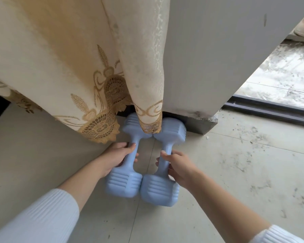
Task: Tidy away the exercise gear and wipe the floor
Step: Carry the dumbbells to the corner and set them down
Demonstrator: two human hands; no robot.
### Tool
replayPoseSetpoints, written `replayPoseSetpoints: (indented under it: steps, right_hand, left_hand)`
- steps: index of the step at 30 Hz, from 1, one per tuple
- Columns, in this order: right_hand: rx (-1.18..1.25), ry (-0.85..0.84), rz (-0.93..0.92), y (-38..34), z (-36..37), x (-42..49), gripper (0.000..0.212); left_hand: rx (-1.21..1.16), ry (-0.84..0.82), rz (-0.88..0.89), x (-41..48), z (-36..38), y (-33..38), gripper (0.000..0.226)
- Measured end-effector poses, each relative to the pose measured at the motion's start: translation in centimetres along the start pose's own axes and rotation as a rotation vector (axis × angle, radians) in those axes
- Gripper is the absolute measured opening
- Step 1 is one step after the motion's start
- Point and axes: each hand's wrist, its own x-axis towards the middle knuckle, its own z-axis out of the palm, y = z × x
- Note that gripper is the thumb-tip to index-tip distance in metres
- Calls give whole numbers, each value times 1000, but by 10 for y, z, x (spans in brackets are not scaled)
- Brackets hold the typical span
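A cream curtain (68, 58) fills the upper left of the frame, a grey wall (218, 58) beside it. At centre, on the dusty floor (235, 172), the left dumbbell (124, 181) and right dumbbell (158, 188) lie touching, far heads under the hem. The left hand (116, 156) and right hand (179, 165) each curl round a handle.
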Motion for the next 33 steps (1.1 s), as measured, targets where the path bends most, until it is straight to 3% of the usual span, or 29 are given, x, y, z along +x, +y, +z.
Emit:
replayPoseSetpoints:
  steps: [6,9,13,17,21,27,33]
  right_hand:
    - [-37,-69,-33,5,-8,0,17]
    - [-108,0,-56,5,-2,-4,19]
    - [-280,135,-144,6,4,-7,29]
    - [-470,199,-221,1,5,-19,29]
    - [-655,263,-229,-16,9,-50,56]
    - [-844,187,-208,-68,50,-166,49]
    - [-1106,-1,-295,-127,118,-340,44]
  left_hand:
    - [126,49,107,-5,5,-4,23]
    - [245,119,155,-7,5,-6,34]
    - [368,182,141,-10,10,-6,22]
    - [479,187,102,-24,8,-9,51]
    - [493,212,68,-61,4,2,55]
    - [331,280,18,-180,-20,48,44]
    - [189,547,-50,-386,-38,113,29]
